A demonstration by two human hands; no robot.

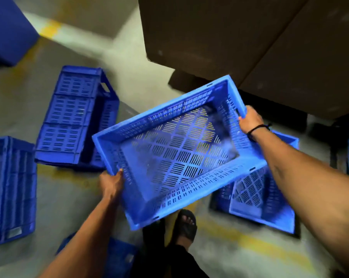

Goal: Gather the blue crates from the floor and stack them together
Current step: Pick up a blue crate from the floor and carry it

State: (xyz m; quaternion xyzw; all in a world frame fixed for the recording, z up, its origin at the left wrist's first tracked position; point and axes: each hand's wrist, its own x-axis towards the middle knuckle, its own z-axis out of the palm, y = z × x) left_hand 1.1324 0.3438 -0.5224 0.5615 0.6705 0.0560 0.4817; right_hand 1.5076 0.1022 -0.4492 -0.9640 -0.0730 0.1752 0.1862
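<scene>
Standing before big brown boxes (pixel 250 37), we hold perforated blue crate (pixel 189 189) tilted in air. On floor (pixel 65 197) under right forearm (pixel 290 167), second crate (pixel 256 197); at left, third crate (pixel 69 115) on its side. Near rim gripped by left hand (pixel 111 183), far rim by right hand (pixel 250 121).

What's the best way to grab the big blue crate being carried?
By its two short ends, one hand from each side. The crate is long and open-topped, so the left hand grips one end's rim and the right hand the opposite rim, likely keeping it balanced.
</scene>
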